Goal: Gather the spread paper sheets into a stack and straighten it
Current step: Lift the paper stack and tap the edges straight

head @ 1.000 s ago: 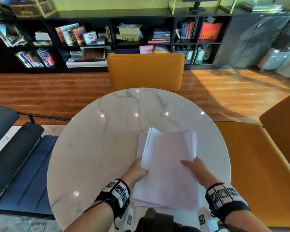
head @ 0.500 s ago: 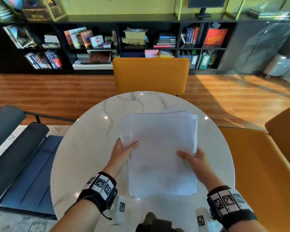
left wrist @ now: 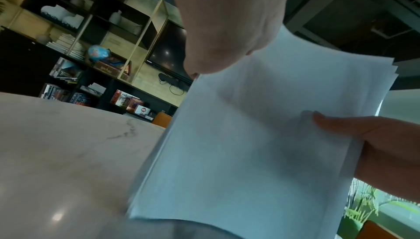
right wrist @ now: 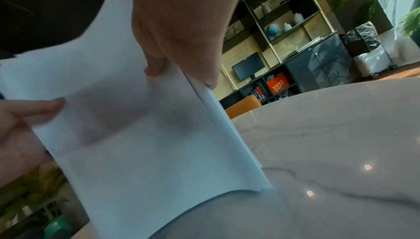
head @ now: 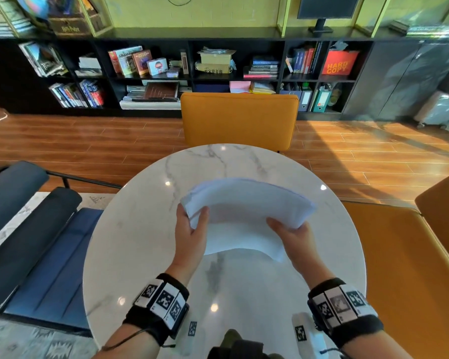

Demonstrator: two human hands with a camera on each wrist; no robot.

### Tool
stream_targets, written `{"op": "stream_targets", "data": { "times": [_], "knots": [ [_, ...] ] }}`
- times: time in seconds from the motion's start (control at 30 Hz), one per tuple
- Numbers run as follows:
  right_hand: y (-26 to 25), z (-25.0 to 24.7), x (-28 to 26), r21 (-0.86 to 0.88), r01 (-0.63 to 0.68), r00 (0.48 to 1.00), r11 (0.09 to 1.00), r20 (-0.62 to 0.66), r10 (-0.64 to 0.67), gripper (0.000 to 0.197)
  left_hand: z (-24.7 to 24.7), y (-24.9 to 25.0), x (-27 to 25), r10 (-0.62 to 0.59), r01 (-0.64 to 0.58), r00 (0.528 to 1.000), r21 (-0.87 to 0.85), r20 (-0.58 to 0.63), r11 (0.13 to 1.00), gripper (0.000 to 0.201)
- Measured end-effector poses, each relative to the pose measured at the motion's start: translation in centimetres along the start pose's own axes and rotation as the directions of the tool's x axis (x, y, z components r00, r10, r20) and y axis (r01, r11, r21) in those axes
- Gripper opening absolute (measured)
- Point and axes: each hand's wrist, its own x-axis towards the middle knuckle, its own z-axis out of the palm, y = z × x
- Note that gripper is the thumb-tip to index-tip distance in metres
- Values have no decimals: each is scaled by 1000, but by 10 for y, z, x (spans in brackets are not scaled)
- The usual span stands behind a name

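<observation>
Head view: a round white marble table (head: 145, 255) fills the middle of the scene, and a stack of white paper sheets (head: 244, 216) is held up on edge over its centre, bowed so the middle bulges away from the person. The left hand (head: 191, 234) grasps the stack's side at 9 o'clock, thumb on the near face and fingers behind. The right hand (head: 294, 237) grasps the opposite side at 3 o'clock in the same way. Both wrists wear black bands with square black-and-white markers. Left wrist view: the lower edge of the stack sits at or just above the marble, and whether it touches cannot be told; the sheet edges at the upper right corner are slightly uneven. Right wrist view: the right thumb lies on the near face with the fingers behind, and the sheet edges along that side are close together. Beyond the table at 12 o'clock stands an orange chair (head: 239, 120), with a dark bookshelf (head: 218, 60) behind it. A blue chair (head: 36, 242) sits at 9 o'clock and an orange bench (head: 412, 268) at 3 o'clock
</observation>
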Motion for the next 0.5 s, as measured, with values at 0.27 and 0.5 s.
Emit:
{"op": "stream_targets", "data": {
  "times": [0.27, 0.5],
  "knots": [
    [-23, -13, 0, 133, 125, 990, 983, 54, -133, 37, -3, 19, 10, 103, -102, 994, 25, -36, 994, 26],
    [-46, -5, -7, 68, 284, 959, 957, -8, -284, 20, 4, 32, 8, 167, -169, 984, -24, -64, 985, 25]
  ]
}}
